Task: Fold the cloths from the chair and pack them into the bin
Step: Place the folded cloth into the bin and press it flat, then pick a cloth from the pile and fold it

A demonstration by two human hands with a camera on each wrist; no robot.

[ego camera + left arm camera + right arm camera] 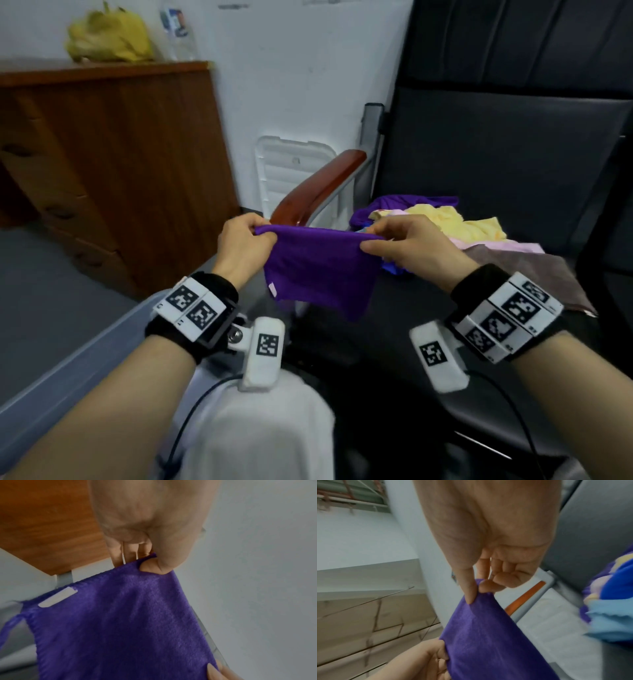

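Observation:
A purple cloth (pixel 318 270) hangs in the air between my hands, stretched along its top edge. My left hand (pixel 245 238) pinches its left top corner between thumb and fingers; the wrist view shows the thumb on the purple cloth (pixel 120 622), which has a white tag. My right hand (pixel 399 243) pinches the right top corner, seen close up over the purple cloth (pixel 484 635). A pile of cloths (pixel 455 222) in yellow, pink, purple and blue lies on the dark chair seat (pixel 496 178) behind my right hand. A brown cloth (pixel 534 277) lies flat beside the pile.
The chair's wooden armrest (pixel 318 185) rises just behind the held cloth. A white plastic lid (pixel 291 171) leans on the wall. A wooden cabinet (pixel 113 164) stands at the left with a yellow bag (pixel 106 34) on top. A grey bin rim (pixel 85 359) runs under my left forearm.

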